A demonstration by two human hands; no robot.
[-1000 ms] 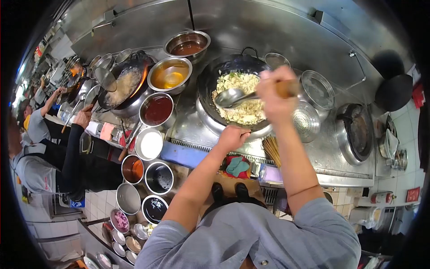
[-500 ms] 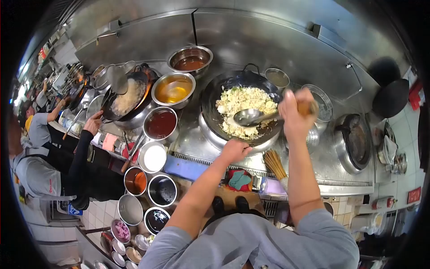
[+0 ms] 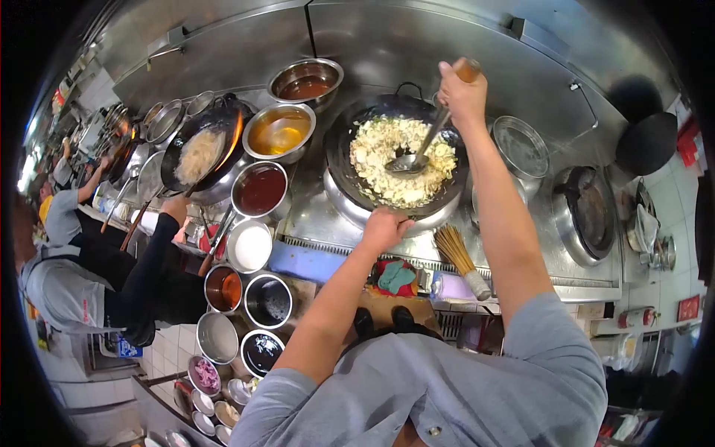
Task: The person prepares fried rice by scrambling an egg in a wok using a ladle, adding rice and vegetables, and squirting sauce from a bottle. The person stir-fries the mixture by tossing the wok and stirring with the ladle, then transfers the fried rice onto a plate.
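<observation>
Flame (image 3: pixel 237 135) licks up the right side of a co-worker's pan (image 3: pixel 173 155) at the left of the frame, where that person's hand (image 3: pixel 176 208) is just below it and well apart from yours. Nearer the centre, red sauce (image 3: pixel 261 186) and white contents (image 3: pixel 250 246) stand in pots to the left of your large wok (image 3: pixel 337 145), which sits upper centre with pale chopped food (image 3: pixel 372 145) spread over its bottom. Your left hand (image 3: pixel 384 229) is at the wok's near edge, its fingers curled closed and seemingly hooked on it, though what they wrap underneath is hidden. Your right hand (image 3: pixel 463 93), higher in the frame, has its fingers wrapped tight around the handle of the ladle (image 3: pixel 407 164), whose bowl rests in the food, right of its middle. You look to be mid-stir; a dark gap shows just above the ladle's bowl. Your next stroke probably calls for a steady left hold against rocking, and a low right-hand sweep that won't fling pieces over the rim. Farther right, a bamboo brush (image 3: pixel 454 249) lies beside your right forearm, untouched.
</observation>
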